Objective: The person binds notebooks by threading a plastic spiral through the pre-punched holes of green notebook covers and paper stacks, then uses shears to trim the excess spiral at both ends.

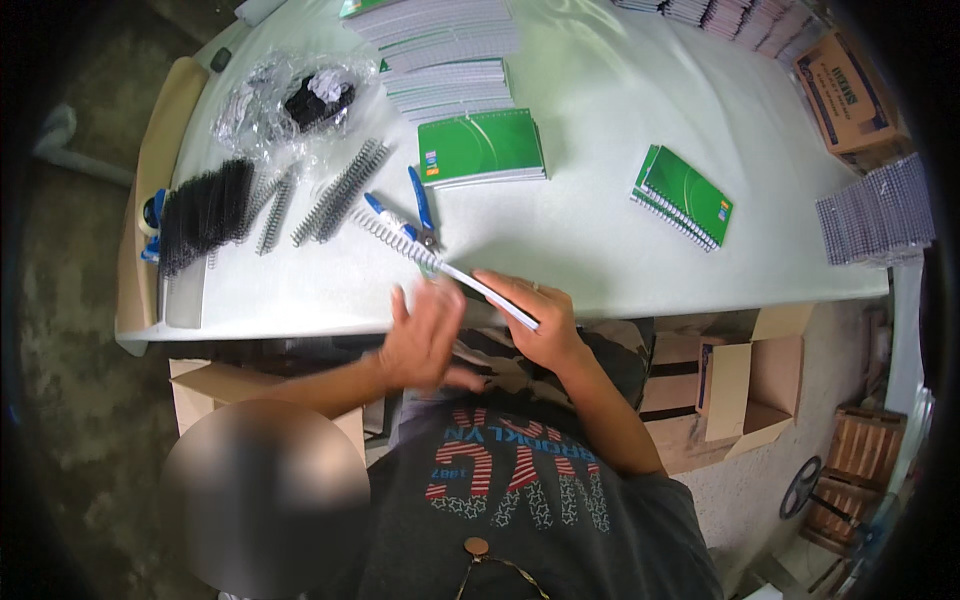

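Observation:
My right hand [545, 318] grips a thin notepad [492, 293], seen nearly edge-on above the table's near edge. A wire-like spiral coil [385, 232] sticks out from the notepad's far left end. Close to that end is my left hand [425, 335], blurred by motion, its fingers apart and nothing visible in them. Whether its fingertips touch the notepad I cannot tell. Blue-handled pliers [423, 205] lie with handles spread just beyond the coil. Past them rests a stack of green-covered notepads [480, 145]; two spiral-bound green notepads [685, 198] lie farther right.
Loose coils [340, 190] and a dark coil bundle [205, 215] lie left, near clear plastic bags [290, 105]. More notepad stacks [445, 75] stand at the back. Bound stacks [875, 210] and a carton [845, 95] sit right. Open cartons [755, 385] stand below the table [600, 240].

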Demonstrator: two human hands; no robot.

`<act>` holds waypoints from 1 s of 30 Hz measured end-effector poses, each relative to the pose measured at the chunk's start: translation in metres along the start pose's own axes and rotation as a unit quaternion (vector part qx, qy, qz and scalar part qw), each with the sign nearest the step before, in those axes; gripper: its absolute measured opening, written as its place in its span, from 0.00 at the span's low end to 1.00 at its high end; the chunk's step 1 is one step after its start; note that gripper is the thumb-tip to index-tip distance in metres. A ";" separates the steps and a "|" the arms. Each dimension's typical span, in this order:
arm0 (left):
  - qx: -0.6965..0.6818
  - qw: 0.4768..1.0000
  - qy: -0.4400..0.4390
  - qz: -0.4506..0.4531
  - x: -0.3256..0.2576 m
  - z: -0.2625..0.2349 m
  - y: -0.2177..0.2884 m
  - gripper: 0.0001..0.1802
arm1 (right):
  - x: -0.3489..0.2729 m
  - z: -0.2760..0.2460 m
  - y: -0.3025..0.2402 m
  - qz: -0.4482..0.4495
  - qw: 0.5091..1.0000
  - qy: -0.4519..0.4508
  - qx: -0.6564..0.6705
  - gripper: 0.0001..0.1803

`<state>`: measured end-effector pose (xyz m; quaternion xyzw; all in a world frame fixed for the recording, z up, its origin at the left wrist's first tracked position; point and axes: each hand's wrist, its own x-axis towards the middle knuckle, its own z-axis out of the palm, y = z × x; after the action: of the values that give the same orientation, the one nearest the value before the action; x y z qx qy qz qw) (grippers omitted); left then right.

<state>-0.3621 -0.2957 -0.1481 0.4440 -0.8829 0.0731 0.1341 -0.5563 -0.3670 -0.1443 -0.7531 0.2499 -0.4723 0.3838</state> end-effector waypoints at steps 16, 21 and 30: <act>-0.081 0.962 0.174 -0.196 0.017 0.016 -0.037 0.62 | 0.001 0.008 -0.006 -0.089 0.995 -0.018 -0.045 0.28; 0.074 0.983 0.157 0.061 0.013 -0.004 -0.013 0.64 | -0.007 0.000 -0.002 -0.030 0.997 -0.042 -0.052 0.36; 0.013 0.975 0.218 0.051 0.044 -0.002 -0.015 0.62 | -0.004 -0.001 0.002 0.018 1.000 -0.010 0.010 0.41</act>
<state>-0.3742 -0.3378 -0.1326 0.3738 -0.8526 0.1865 0.3138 -0.5591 -0.3658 -0.1477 -0.7494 0.2550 -0.4604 0.4019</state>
